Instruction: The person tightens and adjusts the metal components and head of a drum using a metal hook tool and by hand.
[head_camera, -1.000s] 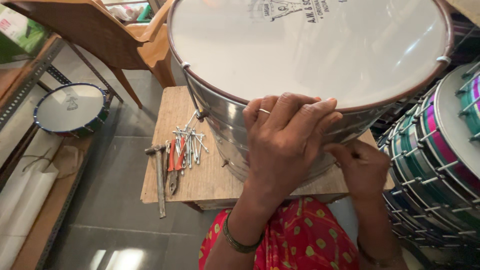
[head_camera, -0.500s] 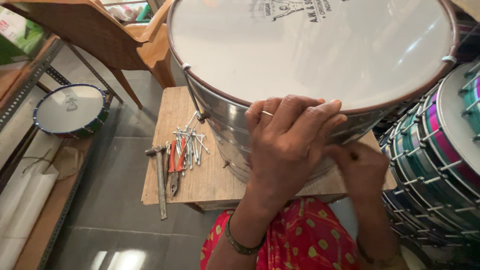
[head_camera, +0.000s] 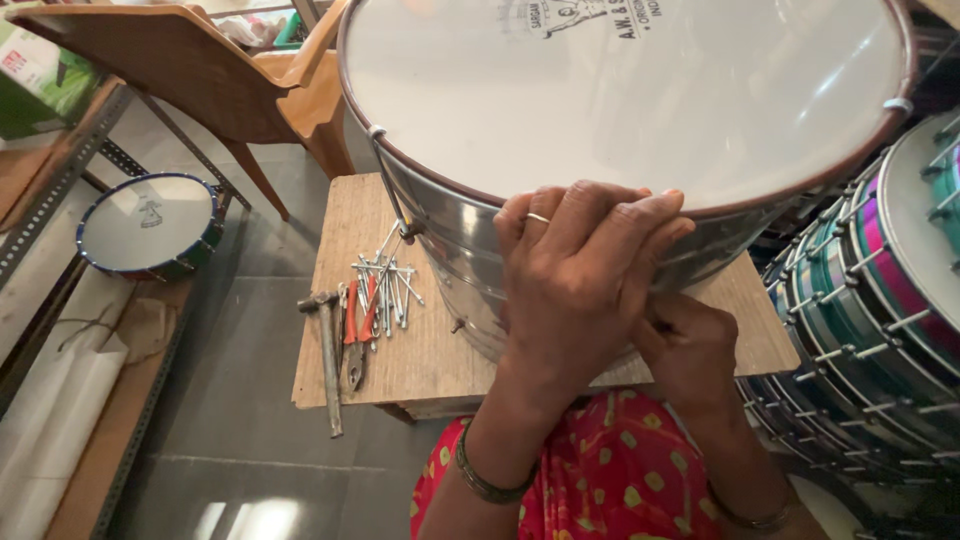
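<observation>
A large metal drum (head_camera: 560, 130) with a white head and shiny steel shell fills the view above the fingers, tipped on its side so that its near rim and shell wall face the person; that tilt seems meant to bring the rim fittings within reach. It rests on a small wooden surface (head_camera: 430, 350), which props it at lap height.

The left hand (head_camera: 580, 275) lies over the rim directly in front, its fingers (head_camera: 600, 215) bent and pressed flat across the edge of the hoop, apparently steadying the drum. They grip nothing separate that I can see.

The right hand (head_camera: 690, 350) is tucked just below and to the right of them, against the shell. Its fingers are curled inward and mostly hidden, so I cannot tell whether they pinch a small part.

Left of the fingers, within easy reach, lie a hammer (head_camera: 328, 350), red-handled pliers (head_camera: 358, 335) and a loose pile of metal rods (head_camera: 390, 285). Finished drums (head_camera: 880, 300) stack at the right; a small drum (head_camera: 150, 225) sits on a shelf far left.
</observation>
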